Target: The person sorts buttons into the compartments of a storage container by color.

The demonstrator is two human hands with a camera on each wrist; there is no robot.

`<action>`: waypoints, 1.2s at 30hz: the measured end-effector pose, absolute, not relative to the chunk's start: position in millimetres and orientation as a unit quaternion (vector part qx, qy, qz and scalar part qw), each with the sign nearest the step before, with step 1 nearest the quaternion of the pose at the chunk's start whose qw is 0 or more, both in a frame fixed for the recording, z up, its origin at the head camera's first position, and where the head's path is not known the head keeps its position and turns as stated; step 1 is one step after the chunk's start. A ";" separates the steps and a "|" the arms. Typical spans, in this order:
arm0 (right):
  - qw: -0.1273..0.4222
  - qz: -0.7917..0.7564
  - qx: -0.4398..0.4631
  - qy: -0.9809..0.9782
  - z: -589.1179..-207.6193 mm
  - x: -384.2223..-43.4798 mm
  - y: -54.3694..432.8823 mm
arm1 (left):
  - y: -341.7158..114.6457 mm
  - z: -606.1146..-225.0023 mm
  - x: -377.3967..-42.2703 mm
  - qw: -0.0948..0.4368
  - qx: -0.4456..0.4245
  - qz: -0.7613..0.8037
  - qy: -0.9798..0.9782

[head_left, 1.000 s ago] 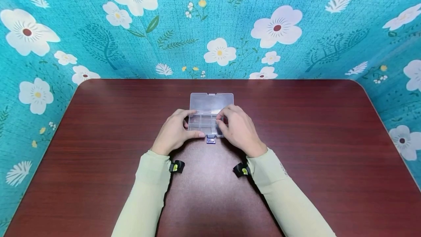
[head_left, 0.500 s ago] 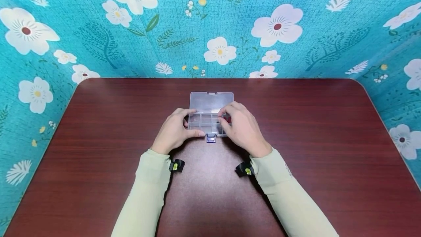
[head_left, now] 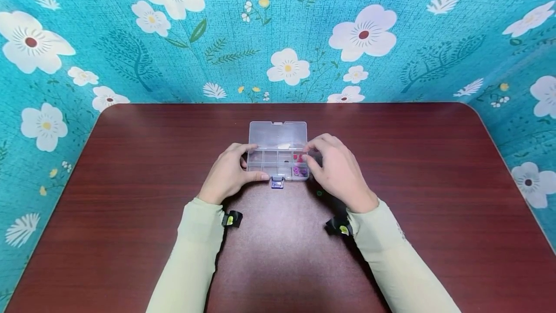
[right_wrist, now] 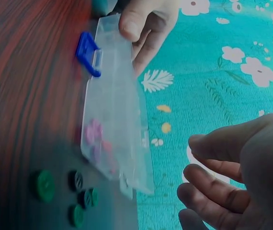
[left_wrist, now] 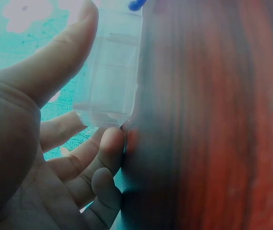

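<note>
A clear plastic compartment box point(head_left: 270, 157) sits on the table with its lid point(head_left: 278, 134) tipped back and a blue latch point(head_left: 277, 183) at its front. My left hand point(head_left: 230, 170) grips its left end, thumb along the front and fingers at the back. Red pieces point(head_left: 298, 157) and purple buttons point(head_left: 299, 171) lie in the right-hand compartments, a small dark piece point(head_left: 286, 161) in a back one beside them. My right hand point(head_left: 336, 170) is at the box's right end; in the right wrist view its thumb and fingers are parted with nothing between them.
On the table right of the box lie green buttons point(right_wrist: 45, 185) and dark buttons point(right_wrist: 75, 180), mostly hidden under my right hand in the head view. The reddish-brown table point(head_left: 412, 158) meets a blue floral cloth point(head_left: 243, 33) behind it.
My right hand has moved right, off the box's compartments to its right end, uncovering the red and purple pieces and a green button on the table. The left hand keeps its grip.
</note>
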State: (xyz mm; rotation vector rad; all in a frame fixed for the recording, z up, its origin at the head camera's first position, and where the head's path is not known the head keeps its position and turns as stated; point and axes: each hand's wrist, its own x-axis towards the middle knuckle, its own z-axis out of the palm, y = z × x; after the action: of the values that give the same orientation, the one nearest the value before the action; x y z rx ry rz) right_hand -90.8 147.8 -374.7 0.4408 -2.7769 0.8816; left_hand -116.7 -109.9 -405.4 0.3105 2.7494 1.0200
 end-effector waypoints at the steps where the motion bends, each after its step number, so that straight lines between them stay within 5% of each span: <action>1: 0.099 0.297 0.147 -0.938 -375.3 -90.1 150.1 | -109.9 -405.2 -116.7 0.097 0.105 0.344 0.928; 36: 0.047 0.278 0.143 -0.949 -385.2 -86.0 199.5 | -107.8 -404.4 -115.1 0.101 0.097 0.340 0.930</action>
State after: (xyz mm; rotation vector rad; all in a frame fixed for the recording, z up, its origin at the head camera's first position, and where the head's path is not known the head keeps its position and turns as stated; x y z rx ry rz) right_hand -86.0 199.5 -385.2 0.4359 -2.8944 0.8476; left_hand -115.1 -107.8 -404.4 0.2852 2.7475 1.0031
